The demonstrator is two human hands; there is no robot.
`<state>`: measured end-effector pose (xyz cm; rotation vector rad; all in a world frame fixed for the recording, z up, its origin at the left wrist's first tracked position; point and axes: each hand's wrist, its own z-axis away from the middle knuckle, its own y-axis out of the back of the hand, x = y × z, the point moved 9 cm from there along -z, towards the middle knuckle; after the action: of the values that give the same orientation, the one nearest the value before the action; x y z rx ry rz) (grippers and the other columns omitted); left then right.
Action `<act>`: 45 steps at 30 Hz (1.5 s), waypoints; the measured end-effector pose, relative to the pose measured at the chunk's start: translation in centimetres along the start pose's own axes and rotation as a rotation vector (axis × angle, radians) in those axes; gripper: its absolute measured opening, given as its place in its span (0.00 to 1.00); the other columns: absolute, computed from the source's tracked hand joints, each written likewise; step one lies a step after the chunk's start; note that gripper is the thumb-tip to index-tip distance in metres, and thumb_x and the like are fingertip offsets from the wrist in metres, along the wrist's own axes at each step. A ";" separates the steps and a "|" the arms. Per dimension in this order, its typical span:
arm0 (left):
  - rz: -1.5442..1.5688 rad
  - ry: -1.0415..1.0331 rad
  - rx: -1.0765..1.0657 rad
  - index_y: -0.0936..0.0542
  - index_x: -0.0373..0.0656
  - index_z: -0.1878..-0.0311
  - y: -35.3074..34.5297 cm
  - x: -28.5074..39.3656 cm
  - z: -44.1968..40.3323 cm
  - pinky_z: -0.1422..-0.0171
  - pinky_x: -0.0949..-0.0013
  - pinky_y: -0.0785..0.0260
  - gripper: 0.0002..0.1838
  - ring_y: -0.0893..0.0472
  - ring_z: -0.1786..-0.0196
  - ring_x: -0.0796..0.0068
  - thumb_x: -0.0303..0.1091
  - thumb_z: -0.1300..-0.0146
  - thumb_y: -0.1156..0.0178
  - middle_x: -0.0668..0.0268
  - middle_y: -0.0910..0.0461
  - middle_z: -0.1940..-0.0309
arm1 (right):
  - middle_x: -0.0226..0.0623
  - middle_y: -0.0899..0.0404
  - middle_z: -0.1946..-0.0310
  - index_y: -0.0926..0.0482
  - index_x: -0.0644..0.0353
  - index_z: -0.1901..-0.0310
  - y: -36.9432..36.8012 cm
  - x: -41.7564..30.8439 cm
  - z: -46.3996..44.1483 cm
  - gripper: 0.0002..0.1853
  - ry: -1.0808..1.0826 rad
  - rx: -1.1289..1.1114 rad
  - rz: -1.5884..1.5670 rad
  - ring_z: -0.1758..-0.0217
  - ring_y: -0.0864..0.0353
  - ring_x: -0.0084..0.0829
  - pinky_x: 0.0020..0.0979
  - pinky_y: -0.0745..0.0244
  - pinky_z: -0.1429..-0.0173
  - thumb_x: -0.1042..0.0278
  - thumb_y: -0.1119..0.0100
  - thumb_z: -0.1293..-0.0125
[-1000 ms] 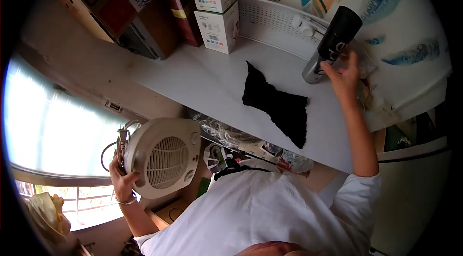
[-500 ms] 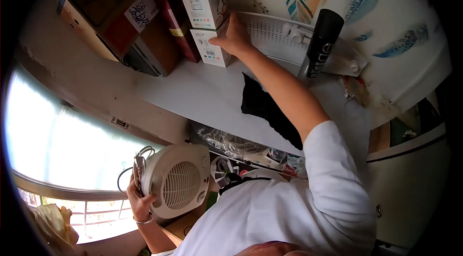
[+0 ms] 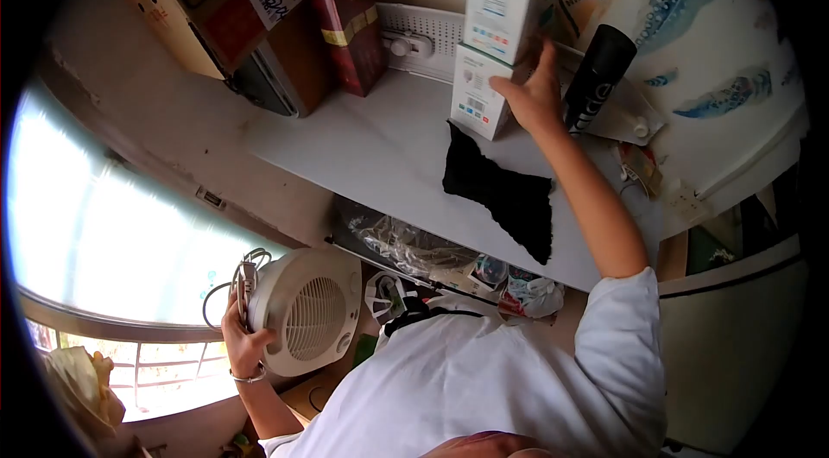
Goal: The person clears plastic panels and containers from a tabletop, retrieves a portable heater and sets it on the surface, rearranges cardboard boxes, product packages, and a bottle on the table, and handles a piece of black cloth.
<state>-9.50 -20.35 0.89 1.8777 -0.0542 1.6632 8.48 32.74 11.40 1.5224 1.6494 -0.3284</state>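
Note:
My left hand point(image 3: 244, 344) grips a white fan heater point(image 3: 315, 315) at its side, with the looped power cord point(image 3: 246, 272) bunched by my fingers. The heater's round grille faces toward my body, away from the window. On the grey-white tabletop, my right hand point(image 3: 537, 95) is closed on the lower white box point(image 3: 477, 94), thumb on the front and fingers round its right side. Stacked on it is an upper white box point(image 3: 501, 9) of like size. A black cloth point(image 3: 501, 195) lies just in front of the boxes. Right of my hand stands a black spray can point(image 3: 602, 69).
A tall red box point(image 3: 350, 22) and a large carton point(image 3: 194, 9) stand at the back left. A white perforated panel point(image 3: 436, 44) runs along the wall. Below the table edge sits an open drawer point(image 3: 406, 242) of plastic-wrapped things. The bright window point(image 3: 112, 233) is on the left.
My right hand has shifted the two stacked boxes to the right, away from the red box and toward the spray can. The heater stays in my left hand, moved slightly left.

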 end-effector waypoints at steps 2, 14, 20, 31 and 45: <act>0.015 0.005 -0.021 0.27 0.30 0.73 -0.3 -0.2 -0.7 0.53 0.75 0.36 0.21 0.28 0.60 0.67 0.32 0.77 0.42 0.60 0.28 0.60 | 0.55 0.42 0.34 0.57 0.65 0.29 0.9 0.6 1.0 0.54 -0.115 0.021 0.007 0.29 0.42 0.48 0.37 0.46 0.28 0.70 0.30 0.54; 0.058 0.009 -0.083 0.23 0.28 0.66 -1.1 -1.8 -2.4 0.44 0.71 0.35 0.26 0.27 0.52 0.64 0.30 0.76 0.39 0.57 0.27 0.52 | 0.57 0.43 0.33 0.49 0.68 0.30 2.5 -12.8 6.6 0.45 0.643 0.200 0.091 0.29 0.43 0.52 0.44 0.49 0.26 0.74 0.35 0.49; -0.101 -0.089 -0.100 0.20 0.29 0.63 -1.1 -0.5 -2.1 0.34 0.63 0.42 0.30 0.28 0.41 0.52 0.36 0.79 0.40 0.48 0.27 0.41 | 0.58 0.37 0.39 0.38 0.70 0.39 -10.8 -15.3 -0.8 0.40 0.598 -0.031 -0.033 0.37 0.36 0.57 0.46 0.37 0.34 0.66 0.29 0.53; -0.164 -0.045 -0.037 0.18 0.34 0.61 1.0 0.4 0.9 0.32 0.59 0.46 0.33 0.29 0.40 0.51 0.40 0.80 0.40 0.50 0.27 0.39 | 0.53 0.56 0.26 0.66 0.53 0.25 -18.7 -17.6 -15.5 0.66 0.229 -0.197 0.000 0.25 0.54 0.59 0.43 0.46 0.25 0.65 0.23 0.58; -0.490 -0.590 -0.139 0.22 0.31 0.47 6.3 22.2 2.3 0.33 0.55 0.41 0.41 0.28 0.38 0.47 0.41 0.73 0.40 0.43 0.27 0.43 | 0.65 0.36 0.38 0.54 0.66 0.29 -3.8 -19.4 -12.2 0.64 0.201 -0.309 0.628 0.35 0.32 0.54 0.38 0.34 0.33 0.59 0.19 0.66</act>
<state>-5.56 -18.48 23.66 2.0070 0.0455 0.7383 -1.68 26.92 31.43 1.7695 1.2063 0.4097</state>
